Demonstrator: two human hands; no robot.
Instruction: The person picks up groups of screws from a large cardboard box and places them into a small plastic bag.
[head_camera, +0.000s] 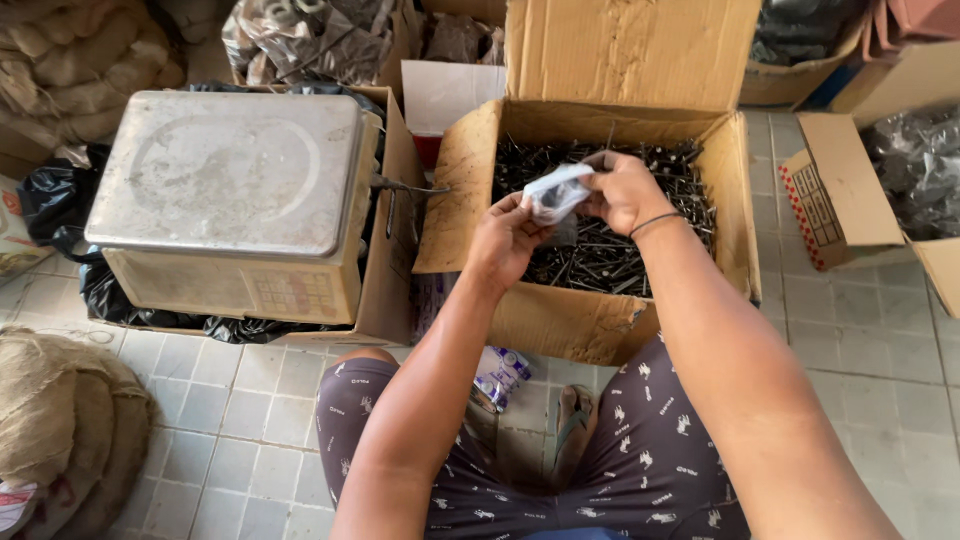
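— Where's the small clear plastic bag (557, 192)?

— Above the open cardboard box of dark nails (600, 235), its long axis tilted, rising from lower left to upper right.

— And the hands?

— Left hand (508, 238) pinches the lower end, right hand (625, 190) grips the upper end.

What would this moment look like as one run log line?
left hand: grips small plastic bag | right hand: pinches bag's top | below: open cardboard box of nails | beside: metal weighing scale
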